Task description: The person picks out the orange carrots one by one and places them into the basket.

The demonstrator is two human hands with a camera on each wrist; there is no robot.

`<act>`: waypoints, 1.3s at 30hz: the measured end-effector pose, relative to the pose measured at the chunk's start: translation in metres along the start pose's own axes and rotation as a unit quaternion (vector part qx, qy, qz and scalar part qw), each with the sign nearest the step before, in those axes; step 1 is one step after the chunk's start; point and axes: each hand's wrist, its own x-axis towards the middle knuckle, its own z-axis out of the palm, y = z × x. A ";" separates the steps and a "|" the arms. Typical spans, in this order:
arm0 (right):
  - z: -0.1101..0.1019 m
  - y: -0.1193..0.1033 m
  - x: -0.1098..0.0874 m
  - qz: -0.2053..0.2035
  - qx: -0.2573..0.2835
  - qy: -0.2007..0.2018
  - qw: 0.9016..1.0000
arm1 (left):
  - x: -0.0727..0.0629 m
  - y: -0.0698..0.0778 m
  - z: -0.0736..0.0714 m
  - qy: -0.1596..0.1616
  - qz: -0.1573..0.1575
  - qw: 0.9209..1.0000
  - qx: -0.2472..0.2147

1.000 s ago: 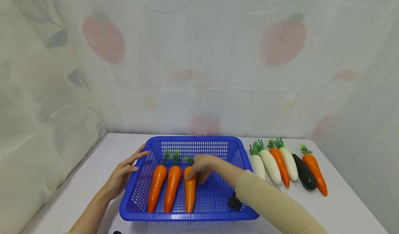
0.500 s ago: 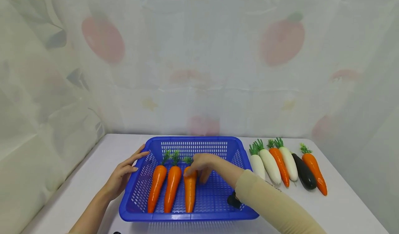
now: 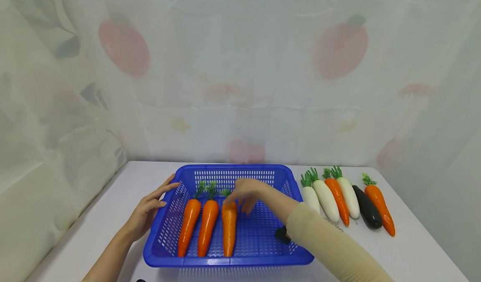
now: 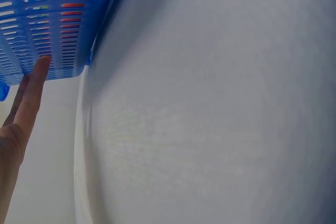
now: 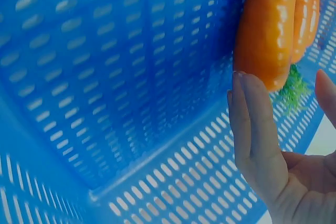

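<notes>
A blue plastic basket [image 3: 263, 260] with slotted walls holds three orange carrots, side by side with their leafy tops toward the back. My right hand [image 3: 246, 192] is over the top of the rightmost carrot [image 3: 229, 232]. In the right wrist view its fingers are extended beside that carrot's thick end, and the thumb [image 5: 326, 95] stands apart. The middle carrot [image 3: 208, 227] and the left carrot [image 3: 189, 227] lie to its left. My left hand [image 3: 148, 209] rests at the basket's left side, fingers extended; the left wrist view shows fingertips against the slotted wall.
On the white table [image 3: 409, 252], right of the basket, lie several vegetables in a row: white radishes [image 3: 326, 201], a carrot [image 3: 338, 201], a dark eggplant [image 3: 367, 207] and another carrot [image 3: 380, 209]. A small black object [image 3: 282, 234] shows beside the right sleeve. A printed curtain [image 3: 240, 85] stands behind.
My right hand has lifted slightly and its fingers have loosened from the rightmost carrot, which stays in place. My left hand and the basket look nearly unchanged.
</notes>
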 end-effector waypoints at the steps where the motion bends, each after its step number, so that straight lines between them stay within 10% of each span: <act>1: -0.002 0.000 -0.001 -0.002 0.000 0.000 1.000 | 0.000 0.000 0.000 0.000 0.000 1.000 -0.001; 39: -0.083 -0.014 -0.048 -0.122 0.067 -0.014 0.990 | -0.001 -0.001 -0.003 0.011 -0.005 1.000 0.013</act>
